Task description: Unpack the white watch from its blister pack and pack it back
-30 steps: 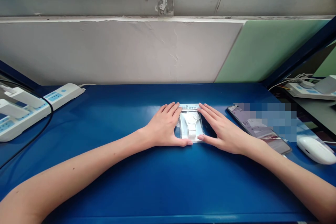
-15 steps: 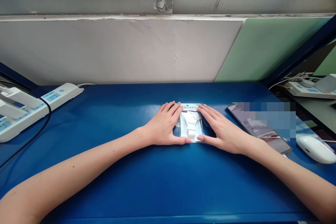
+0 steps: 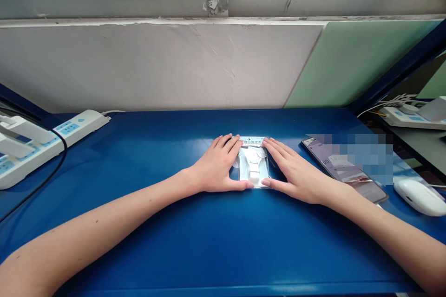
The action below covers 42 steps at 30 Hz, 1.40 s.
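A small clear plastic packet [image 3: 254, 167] lies flat on the blue table [image 3: 223, 241]. It has a printed header strip along its far edge and a white strap-like item with a loop inside, whose kind I cannot make out. My left hand [image 3: 220, 163] rests palm down at the packet's left side, fingers stretched out and thumb along the near edge. On the opposite side, my right hand [image 3: 296, 171] lies the same way, with fingertips on the far right corner and thumb at the near right corner. Both hands touch the packet without closing round it.
To the right lies a phone [image 3: 343, 167], partly covered by a pixelated patch, with a white mouse-like object [image 3: 420, 197] beyond it. A white power strip [image 3: 75, 127] with plugs and a black cable [image 3: 42, 188] is on the left. A wall [image 3: 156, 65] stands behind the table.
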Tool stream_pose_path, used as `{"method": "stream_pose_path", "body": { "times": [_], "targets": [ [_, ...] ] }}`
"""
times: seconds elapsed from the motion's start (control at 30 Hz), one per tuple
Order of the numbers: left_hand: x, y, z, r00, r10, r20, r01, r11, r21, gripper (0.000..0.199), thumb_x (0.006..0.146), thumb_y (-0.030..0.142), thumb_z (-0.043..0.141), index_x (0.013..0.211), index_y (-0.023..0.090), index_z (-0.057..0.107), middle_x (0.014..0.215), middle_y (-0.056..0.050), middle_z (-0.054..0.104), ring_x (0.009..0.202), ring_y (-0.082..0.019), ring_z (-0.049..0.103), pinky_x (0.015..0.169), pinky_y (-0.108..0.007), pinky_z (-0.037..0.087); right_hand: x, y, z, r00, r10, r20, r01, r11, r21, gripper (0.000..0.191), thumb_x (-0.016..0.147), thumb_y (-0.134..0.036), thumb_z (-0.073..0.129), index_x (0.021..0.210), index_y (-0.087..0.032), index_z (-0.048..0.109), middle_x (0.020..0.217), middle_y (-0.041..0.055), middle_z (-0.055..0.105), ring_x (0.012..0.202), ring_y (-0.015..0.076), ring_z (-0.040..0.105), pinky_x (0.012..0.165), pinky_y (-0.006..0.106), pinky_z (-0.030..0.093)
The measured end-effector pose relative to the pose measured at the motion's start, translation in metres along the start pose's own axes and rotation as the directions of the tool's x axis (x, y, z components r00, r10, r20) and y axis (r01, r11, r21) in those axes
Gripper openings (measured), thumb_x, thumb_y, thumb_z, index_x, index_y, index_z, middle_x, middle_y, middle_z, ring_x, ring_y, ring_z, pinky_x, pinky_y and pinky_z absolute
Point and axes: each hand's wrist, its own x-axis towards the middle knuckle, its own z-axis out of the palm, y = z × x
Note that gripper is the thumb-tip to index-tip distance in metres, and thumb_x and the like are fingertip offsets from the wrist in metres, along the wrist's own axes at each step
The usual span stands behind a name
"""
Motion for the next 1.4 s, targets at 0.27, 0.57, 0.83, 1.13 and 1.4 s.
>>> {"method": "stream_pose_path", "body": {
  "times": [0.27,0.57,0.83,1.13,1.4],
  "targets": [
    [-0.0005,0.0010,-0.0017,0.999,-0.019,0.035,0.019,1.000,0.016,0.113,0.076,0.086,0.052,0.153,0.005,0.034,0.161,-0.024,0.029,0.149,-0.043,0.023,0.121,-0.058,0.020,-0.0001,-0.0004,0.0014,1.000,0.011,0.009,-0.011,1.000,-0.027,0.092,0.095,-0.067,0.042,0.156,-0.001,0.023,0.163,0.0247,0.024,0.153,0.0349,0.020,0.120,0.055,0.032],
    [-0.0003,0.0007,-0.0011,1.000,-0.012,0.028,0.011,1.000,0.013,0.112,0.077,0.085,0.053,0.153,0.004,0.033,0.160,-0.024,0.030,0.149,-0.043,0.025,0.121,-0.058,0.020,-0.0001,-0.0008,-0.0004,1.000,0.005,0.020,-0.004,0.999,-0.049,0.091,0.095,-0.067,0.040,0.157,-0.002,0.024,0.163,0.0238,0.027,0.152,0.0351,0.023,0.119,0.055,0.034],
    [-0.0010,-0.0004,-0.0004,0.999,-0.016,0.037,0.015,1.000,0.019,0.113,0.077,0.085,0.052,0.153,0.002,0.033,0.161,-0.025,0.027,0.150,-0.044,0.022,0.121,-0.058,0.021,-0.0002,-0.0006,-0.0002,1.000,0.004,0.019,-0.002,0.998,-0.070,0.091,0.096,-0.066,0.040,0.157,-0.001,0.023,0.162,0.0245,0.027,0.152,0.0365,0.023,0.118,0.056,0.036],
    [-0.0016,0.0005,-0.0002,0.999,-0.003,0.039,0.002,1.000,0.030,0.112,0.080,0.081,0.052,0.155,0.001,0.027,0.161,-0.025,0.026,0.150,-0.043,0.022,0.122,-0.057,0.020,-0.0006,-0.0004,0.0011,1.000,0.021,0.002,-0.021,0.998,-0.051,0.090,0.095,-0.066,0.043,0.155,-0.001,0.025,0.162,0.0260,0.027,0.150,0.0372,0.027,0.117,0.056,0.038],
    [-0.0015,0.0005,-0.0008,1.000,-0.005,0.021,0.004,1.000,0.028,0.062,0.103,0.042,0.028,0.154,0.006,0.029,0.163,-0.021,0.025,0.152,-0.033,0.022,0.123,-0.054,0.020,0.0011,-0.0022,-0.0037,0.970,0.061,-0.235,-0.049,0.997,0.058,0.031,0.099,-0.045,0.049,0.104,-0.016,0.060,0.138,0.0216,0.058,0.133,0.0342,0.053,0.104,0.052,0.050]
  ]
}}
